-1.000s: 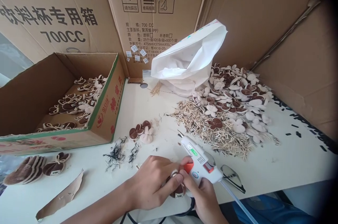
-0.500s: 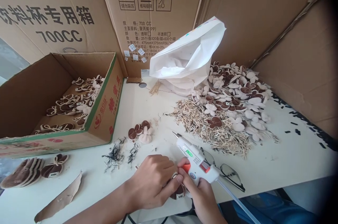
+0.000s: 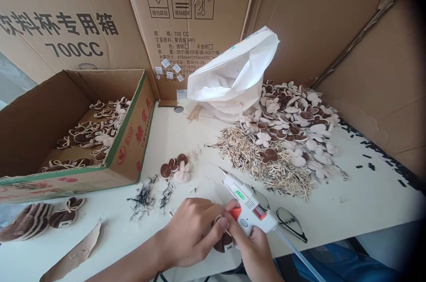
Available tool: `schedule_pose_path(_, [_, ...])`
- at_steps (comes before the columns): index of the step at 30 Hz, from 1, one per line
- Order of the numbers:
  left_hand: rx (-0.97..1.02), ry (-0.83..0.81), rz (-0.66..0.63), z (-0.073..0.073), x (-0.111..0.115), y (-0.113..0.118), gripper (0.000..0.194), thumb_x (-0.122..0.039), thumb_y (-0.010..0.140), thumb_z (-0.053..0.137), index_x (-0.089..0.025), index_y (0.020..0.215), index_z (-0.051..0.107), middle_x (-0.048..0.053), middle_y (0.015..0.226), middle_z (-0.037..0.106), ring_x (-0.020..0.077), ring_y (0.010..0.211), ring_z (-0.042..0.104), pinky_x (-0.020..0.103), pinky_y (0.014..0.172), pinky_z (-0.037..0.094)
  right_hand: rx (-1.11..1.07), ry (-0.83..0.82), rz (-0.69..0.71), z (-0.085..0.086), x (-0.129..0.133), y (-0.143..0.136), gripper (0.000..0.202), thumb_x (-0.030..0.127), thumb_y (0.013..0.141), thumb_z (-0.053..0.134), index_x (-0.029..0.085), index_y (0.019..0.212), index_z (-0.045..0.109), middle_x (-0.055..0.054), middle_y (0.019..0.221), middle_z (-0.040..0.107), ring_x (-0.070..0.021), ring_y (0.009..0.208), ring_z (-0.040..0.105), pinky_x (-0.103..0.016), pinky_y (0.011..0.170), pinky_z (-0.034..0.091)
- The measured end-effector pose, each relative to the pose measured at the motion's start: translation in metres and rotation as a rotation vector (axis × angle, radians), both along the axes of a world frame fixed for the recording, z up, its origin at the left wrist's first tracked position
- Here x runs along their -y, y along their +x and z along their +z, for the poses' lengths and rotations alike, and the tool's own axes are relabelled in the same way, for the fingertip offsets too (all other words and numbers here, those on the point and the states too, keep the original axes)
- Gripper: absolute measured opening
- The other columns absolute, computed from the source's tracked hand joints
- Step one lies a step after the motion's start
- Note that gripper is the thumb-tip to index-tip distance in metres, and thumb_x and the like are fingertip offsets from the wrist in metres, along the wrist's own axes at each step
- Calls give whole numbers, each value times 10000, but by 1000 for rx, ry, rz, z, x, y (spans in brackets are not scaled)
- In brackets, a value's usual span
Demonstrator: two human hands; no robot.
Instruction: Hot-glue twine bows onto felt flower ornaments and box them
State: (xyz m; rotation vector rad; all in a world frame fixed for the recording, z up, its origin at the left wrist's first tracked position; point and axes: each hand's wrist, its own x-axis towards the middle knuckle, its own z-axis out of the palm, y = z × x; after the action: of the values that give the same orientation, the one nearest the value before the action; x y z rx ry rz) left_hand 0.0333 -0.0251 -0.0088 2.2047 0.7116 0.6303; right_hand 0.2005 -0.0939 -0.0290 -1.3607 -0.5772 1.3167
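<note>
My left hand (image 3: 191,229) is closed round a small brown plush bunny-head piece (image 3: 223,245) with a white tag, near the front of the table. Most of the piece lies behind my fingers. My right hand (image 3: 253,246) grips a white hot glue gun (image 3: 244,200) with an orange trigger, its nozzle pointing up and left, away from the piece. The right thumb and index finger also meet the piece's top, close to the left thumb; a bit of pale cord seems to show there. A clear glue stick (image 3: 299,253) sticks out of the gun's rear.
An open carton (image 3: 128,131) at left holds finished-looking pieces with cord bows. Brown and white plush pieces (image 3: 293,113) and short cords (image 3: 266,162) are heaped at right beside a white bag (image 3: 229,82). Glasses (image 3: 291,224) lie behind the gun. Black threads (image 3: 143,200) lie left.
The whole view has shifted slightly. Both hands keep their hold, and the brown piece shows a little more beneath the left thumb.
</note>
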Motion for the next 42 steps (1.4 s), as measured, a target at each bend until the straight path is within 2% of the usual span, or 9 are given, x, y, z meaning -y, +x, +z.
schedule_pose_path(5, [189,-318,-126,10,-3,-1,498,-305,1215,226,-207,908,605,41,890,780,167,823,726,276,853,536,-76,-24,-52,-3,-2,4,476,594,749,993,212,967,813,-4,718,721,-222,696,647,-323,645,537])
schedule_pose_path(8, [227,-400,-148,13,-3,0,506,-296,1220,238,-200,912,628,51,918,810,170,896,767,270,917,557,-107,-30,-50,-3,-3,7,478,588,736,1005,206,958,823,-13,751,726,-219,747,649,-319,698,547])
schedule_pose_path(14, [139,-202,-77,4,-5,-1,459,-331,1195,329,-198,852,604,56,786,745,169,706,688,272,738,521,-120,13,18,-1,-3,8,453,587,790,974,224,957,760,53,644,609,-143,580,517,-276,564,459])
schedule_pose_path(18, [30,-48,-43,-1,-8,-4,384,-367,1131,463,-207,798,565,33,682,664,164,583,585,284,615,441,-34,48,25,-2,-1,6,467,601,796,959,229,996,759,-3,785,731,-205,727,667,-317,672,548])
schedule_pose_path(23, [-3,-194,-41,2,-9,-7,232,-209,1002,594,-207,774,554,-17,628,654,120,519,517,245,522,352,-3,44,79,-3,1,5,457,609,821,942,231,1000,759,11,780,719,-175,697,637,-290,661,531])
schedule_pose_path(27, [52,-318,-155,7,-9,-7,187,-114,1022,533,-186,884,637,12,773,807,110,555,594,227,554,405,62,75,88,1,0,4,441,637,839,912,243,977,770,-10,829,732,-221,781,680,-338,756,568])
schedule_pose_path(31, [78,-299,-150,6,-9,-6,273,-148,1090,483,-176,900,677,50,855,834,139,639,682,245,617,464,98,78,88,4,-2,3,425,628,847,906,249,1006,795,-25,869,749,-255,855,706,-354,813,573])
schedule_pose_path(36, [105,-228,-106,-1,-8,-5,358,-227,1144,440,-196,822,593,46,808,813,148,654,688,254,671,488,120,77,115,4,-3,5,421,635,869,879,240,998,808,-33,835,749,-266,842,711,-357,802,581])
schedule_pose_path(42, [135,-238,-158,-1,-8,-4,311,-205,1154,425,-194,916,625,40,847,838,136,633,687,228,647,488,109,74,68,-12,0,5,403,610,879,873,238,1013,795,-31,862,774,-253,825,725,-334,763,586])
